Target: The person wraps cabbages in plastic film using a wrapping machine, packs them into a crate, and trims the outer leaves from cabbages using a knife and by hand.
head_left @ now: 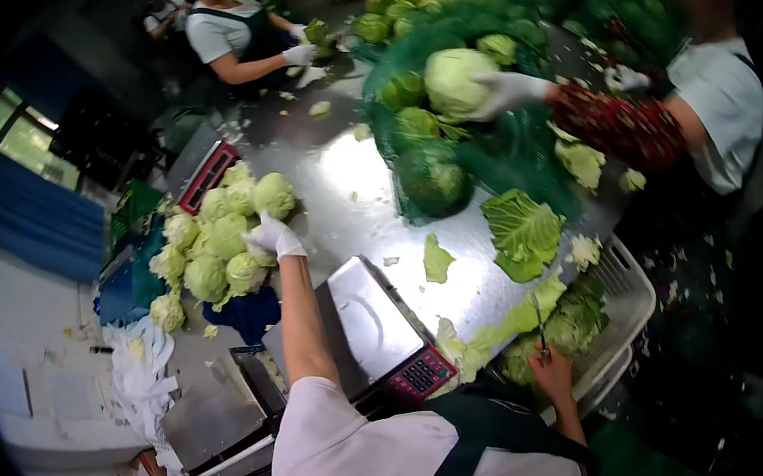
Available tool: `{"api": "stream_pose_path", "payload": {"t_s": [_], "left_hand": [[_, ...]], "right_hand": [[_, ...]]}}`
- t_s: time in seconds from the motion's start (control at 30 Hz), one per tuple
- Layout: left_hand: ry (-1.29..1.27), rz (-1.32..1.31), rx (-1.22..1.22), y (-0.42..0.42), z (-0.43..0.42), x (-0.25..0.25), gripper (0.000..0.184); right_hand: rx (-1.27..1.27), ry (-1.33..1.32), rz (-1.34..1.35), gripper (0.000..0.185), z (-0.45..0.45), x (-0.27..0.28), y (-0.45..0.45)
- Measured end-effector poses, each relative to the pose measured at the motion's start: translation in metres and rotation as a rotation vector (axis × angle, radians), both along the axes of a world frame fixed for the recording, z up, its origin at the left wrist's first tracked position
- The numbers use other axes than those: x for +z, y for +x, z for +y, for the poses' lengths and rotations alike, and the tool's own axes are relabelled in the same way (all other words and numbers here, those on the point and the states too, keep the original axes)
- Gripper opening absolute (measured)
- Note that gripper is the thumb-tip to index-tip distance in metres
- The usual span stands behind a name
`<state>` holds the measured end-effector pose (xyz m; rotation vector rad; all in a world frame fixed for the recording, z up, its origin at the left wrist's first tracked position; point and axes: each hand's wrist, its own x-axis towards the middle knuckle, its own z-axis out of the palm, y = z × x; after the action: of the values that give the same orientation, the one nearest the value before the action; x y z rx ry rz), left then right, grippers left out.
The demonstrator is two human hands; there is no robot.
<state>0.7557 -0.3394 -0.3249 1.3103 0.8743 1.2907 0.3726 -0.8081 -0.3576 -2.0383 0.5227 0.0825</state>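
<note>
My left hand (275,237), in a white glove, reaches out to a pile of pale green cabbages (228,236). Its fingers are apart and touch the pile, just below a round cabbage (274,195) at the pile's right edge. Bare and closed, my right hand (552,371) grips a knife (540,322) whose blade points up and away from me. That hand is over a white crate (633,281) holding cabbages and leaves (576,322). Between my arms lies a scale (371,318) with a bare metal plate and a red keypad.
Across the metal table (351,213), a co-worker's gloved hand (515,92) holds a large cabbage (458,81) over a green net bag (509,164). Another person (235,35) handles leaves at the far left. Loose leaves (522,232) lie near the crate. A second red scale (208,177) stands behind the pile.
</note>
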Motion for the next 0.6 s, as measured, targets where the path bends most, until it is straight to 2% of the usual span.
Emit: {"api": "stream_pose_path", "payload": {"t_s": [0.03,0.07,0.1,0.13,0.2,0.23,0.3,0.33,0.37,0.4,0.47,0.5,0.53,0.6], "left_hand": [[0.3,0.164,-0.071,-0.008,-0.037,0.028,0.068],[0.382,0.117,-0.258,-0.003,-0.046,0.035,0.064],[0.374,0.055,-0.299,0.001,-0.07,0.044,0.056],[0.365,0.068,-0.323,-0.006,-0.097,0.06,0.056],[0.334,-0.403,-0.555,-0.019,-0.15,0.1,0.049],[0.325,-0.399,-0.569,-0.026,-0.165,0.111,0.049],[1.17,-0.376,-0.524,-0.043,-0.192,0.125,0.048],[1.195,-0.431,-0.724,-0.049,-0.215,0.129,0.041],[1.113,-0.358,-0.942,-0.059,-0.241,0.132,0.033],[0.986,-0.254,-1.062,-0.054,-0.262,0.115,0.028],[0.981,0.028,-1.2,-0.026,-0.278,0.071,0.021],[1.102,0.064,-1.235,-0.009,-0.282,0.056,0.024],[1.368,0.076,-1.17,0.01,-0.283,0.05,0.025],[1.442,0.279,-1.377,0.051,-0.28,0.033,0.035]], "right_hand": [[0.002,0.009,-0.006,0.028,0.001,0.002,0.0],[0.005,0.021,-0.013,0.028,0.002,0.005,0.0],[0.008,0.043,0.036,0.028,0.002,0.011,0.001],[-0.007,0.058,0.025,0.028,0.003,0.008,-0.001],[-0.033,0.061,0.118,0.031,0.001,0.007,-0.003],[-0.048,0.058,0.125,0.031,-0.001,0.005,-0.005],[-0.029,0.014,0.138,0.033,-0.003,0.001,-0.009],[-0.038,0.015,0.15,0.033,-0.003,0.002,-0.01],[-0.043,0.011,0.167,0.034,-0.002,0.003,-0.009],[-0.044,0.005,0.185,0.035,-0.003,0.004,-0.008],[-0.032,0.001,0.203,0.035,-0.005,0.002,-0.006],[-0.016,-0.004,0.219,0.035,-0.005,0.0,-0.005],[-0.014,-0.002,0.22,0.035,-0.005,0.002,-0.003],[-0.013,0.019,0.229,0.035,-0.006,0.006,0.001]]}}
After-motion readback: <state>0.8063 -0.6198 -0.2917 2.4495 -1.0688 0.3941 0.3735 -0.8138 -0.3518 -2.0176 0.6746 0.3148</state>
